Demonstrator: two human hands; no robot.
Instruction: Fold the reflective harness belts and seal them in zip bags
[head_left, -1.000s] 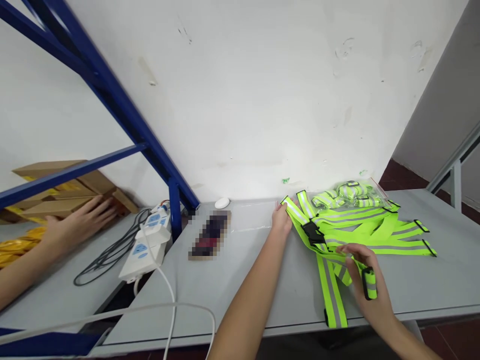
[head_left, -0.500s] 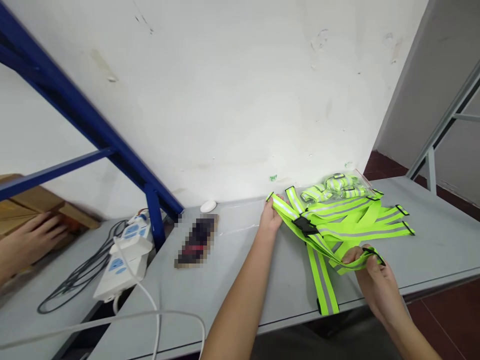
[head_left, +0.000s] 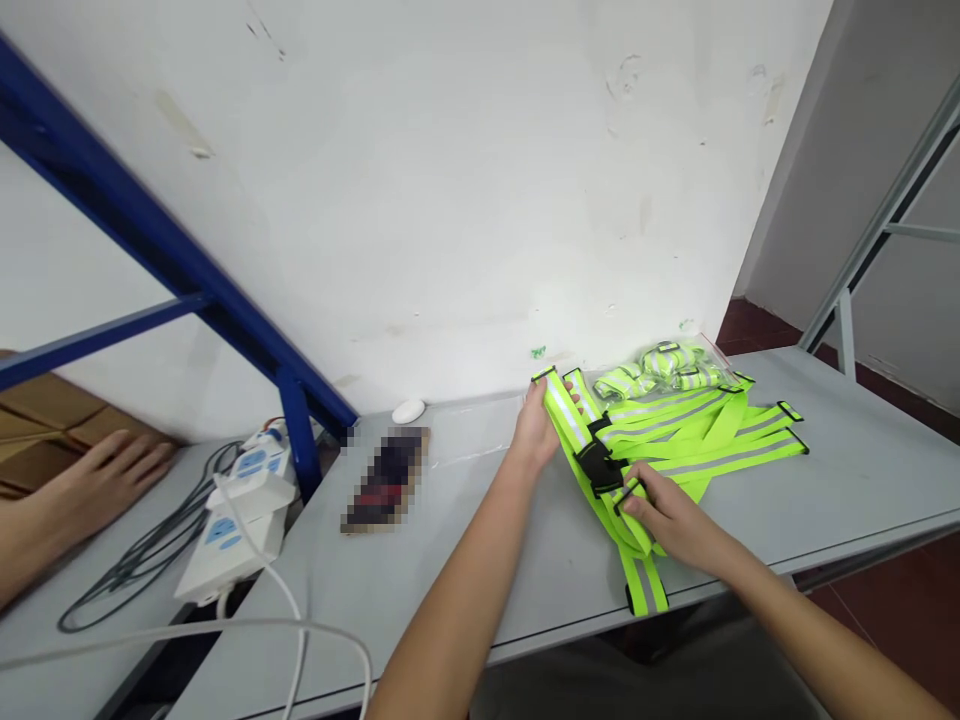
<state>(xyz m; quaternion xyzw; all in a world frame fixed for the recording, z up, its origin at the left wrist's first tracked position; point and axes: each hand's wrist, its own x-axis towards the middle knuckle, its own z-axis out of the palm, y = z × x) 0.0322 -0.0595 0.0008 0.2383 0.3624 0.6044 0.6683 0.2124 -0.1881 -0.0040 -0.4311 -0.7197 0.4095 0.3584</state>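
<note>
A neon-yellow reflective strap [head_left: 564, 412] with a silver stripe and black fittings is held between both hands. My left hand [head_left: 536, 430] grips its upper end, fingers closed round the band. Beside it a black buckle [head_left: 598, 466] shows at the strap's middle. My right hand [head_left: 667, 512] pinches the other end, with a black slider, just below the buckle, and the band loops down between the hands. More reflective straps [head_left: 735, 458] lie spread on the table to the right, one end hanging near the front edge.
A clear bag of rolled straps [head_left: 664, 370] rests against the wall. On the left are a white round object [head_left: 408, 411], a blurred-out flat item [head_left: 386, 480], white power strips [head_left: 240, 515] and cables. Another person's hand [head_left: 109, 480] is by a cardboard box [head_left: 45, 420]. A blue frame [head_left: 187, 260] slants behind.
My right hand has moved left and up, bringing its strap end close to the buckle and folding the band. The other person's hand has shifted right.
</note>
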